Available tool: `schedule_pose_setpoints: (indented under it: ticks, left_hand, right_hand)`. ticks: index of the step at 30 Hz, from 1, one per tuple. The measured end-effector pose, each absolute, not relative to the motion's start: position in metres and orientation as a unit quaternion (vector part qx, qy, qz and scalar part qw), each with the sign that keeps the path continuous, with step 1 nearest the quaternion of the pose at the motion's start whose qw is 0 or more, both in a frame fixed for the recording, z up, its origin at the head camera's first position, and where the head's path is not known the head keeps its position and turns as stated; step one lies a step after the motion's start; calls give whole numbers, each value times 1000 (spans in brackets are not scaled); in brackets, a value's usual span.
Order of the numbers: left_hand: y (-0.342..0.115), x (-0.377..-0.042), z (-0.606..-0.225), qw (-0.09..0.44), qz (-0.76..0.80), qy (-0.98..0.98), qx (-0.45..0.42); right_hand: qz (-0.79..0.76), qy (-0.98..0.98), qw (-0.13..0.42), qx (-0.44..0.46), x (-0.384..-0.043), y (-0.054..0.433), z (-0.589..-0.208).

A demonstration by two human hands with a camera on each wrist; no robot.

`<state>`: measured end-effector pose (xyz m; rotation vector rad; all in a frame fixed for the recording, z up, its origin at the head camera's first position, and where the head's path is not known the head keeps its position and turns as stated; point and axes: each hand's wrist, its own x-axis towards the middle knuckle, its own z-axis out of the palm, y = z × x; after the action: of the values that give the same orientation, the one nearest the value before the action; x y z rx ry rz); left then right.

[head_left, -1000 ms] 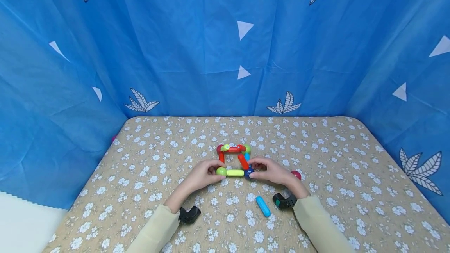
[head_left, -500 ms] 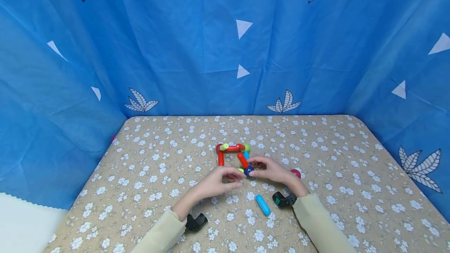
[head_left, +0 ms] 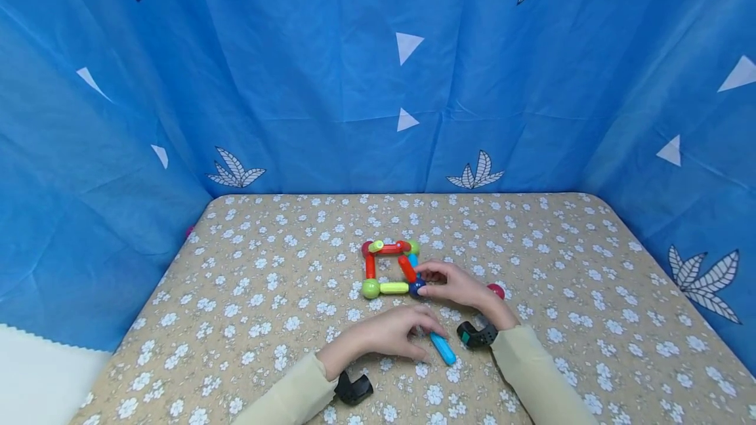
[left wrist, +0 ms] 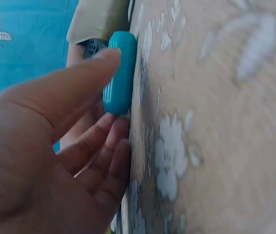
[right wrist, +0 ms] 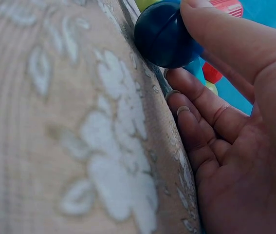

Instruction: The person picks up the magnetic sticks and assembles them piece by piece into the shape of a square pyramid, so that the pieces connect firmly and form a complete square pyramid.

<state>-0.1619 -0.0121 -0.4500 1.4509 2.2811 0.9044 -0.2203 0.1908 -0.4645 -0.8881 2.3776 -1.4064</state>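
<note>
Several magnetic rods and balls form a square frame on the cloth in the head view. At its near right corner my right hand [head_left: 453, 286] holds the dark blue ball [right wrist: 164, 36], thumb on one side and fingers on the other. A red rod [head_left: 407, 269] slants up from that ball. A yellow-green rod [head_left: 394, 288] runs from it to a lime ball [head_left: 371, 289] at the near left corner. My left hand [head_left: 396, 333] is at a loose blue rod [left wrist: 120, 73], its thumb overlapping the rod in the left wrist view and its fingers spread below.
A flowered cloth [head_left: 236, 320] covers the table. One crimson ball [head_left: 496, 290] lies beyond my right wrist. Another yellow-green rod [head_left: 376, 246] sticks up at the frame's far left corner. Blue curtains [head_left: 354, 84] stand behind and at the sides.
My left hand has let go of the lime ball and moved toward me and to the right, to the loose blue rod. My right hand stays on the dark blue ball.
</note>
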Motion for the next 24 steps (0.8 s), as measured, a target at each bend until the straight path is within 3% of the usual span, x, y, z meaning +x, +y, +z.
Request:
schedule_pose_setpoints:
  ticks: [7, 11, 17, 24]
  left_hand:
    - [-6, -160, -451, 102, 307, 810, 489]
    - [-11, -162, -450, 131, 361, 803, 455]
    - [-29, -167, -443, 190, 527, 758, 333]
    - [-57, -180, -433, 224, 685, 666, 194]
  right_hand:
    - [-482, 818, 130, -287, -220, 191, -464]
    - [-482, 818, 132, -286, -220, 190, -465]
    - [-485, 815, 131, -289, -220, 191, -466]
    - [-482, 817, 135, -286, -221, 190, -466]
